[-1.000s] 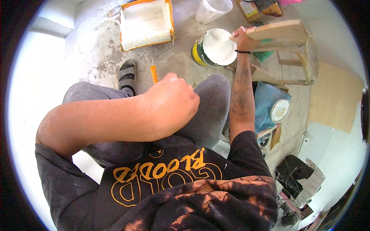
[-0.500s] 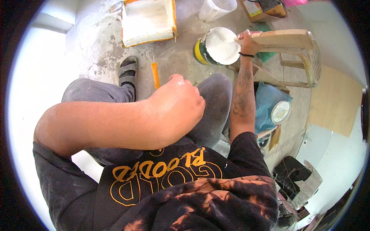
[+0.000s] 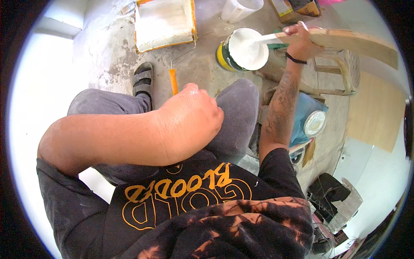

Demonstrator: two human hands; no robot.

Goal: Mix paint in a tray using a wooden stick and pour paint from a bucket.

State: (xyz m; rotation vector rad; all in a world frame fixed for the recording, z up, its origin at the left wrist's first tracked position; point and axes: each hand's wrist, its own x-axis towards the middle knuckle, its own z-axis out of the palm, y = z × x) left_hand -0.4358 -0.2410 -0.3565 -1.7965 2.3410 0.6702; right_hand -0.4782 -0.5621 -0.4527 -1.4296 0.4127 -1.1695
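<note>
The right hand [image 3: 302,41] is closed round a paint-coated stick [image 3: 267,39] whose long axis runs leftward from the fist into the open paint can [image 3: 242,49] just beside it, while the left hand [image 3: 189,114], a loose fist holding nothing, rests well apart on the knee [image 3: 235,108].

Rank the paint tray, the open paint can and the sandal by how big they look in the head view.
1. Paint tray, though the frame crops it.
2. Paint can.
3. Sandal, clearly smallest.

A yellow-and-green labelled paint can [image 3: 224,56] stands mid-floor; a yellow-topped cardboard box [image 3: 286,9] sits at the top edge.
</note>
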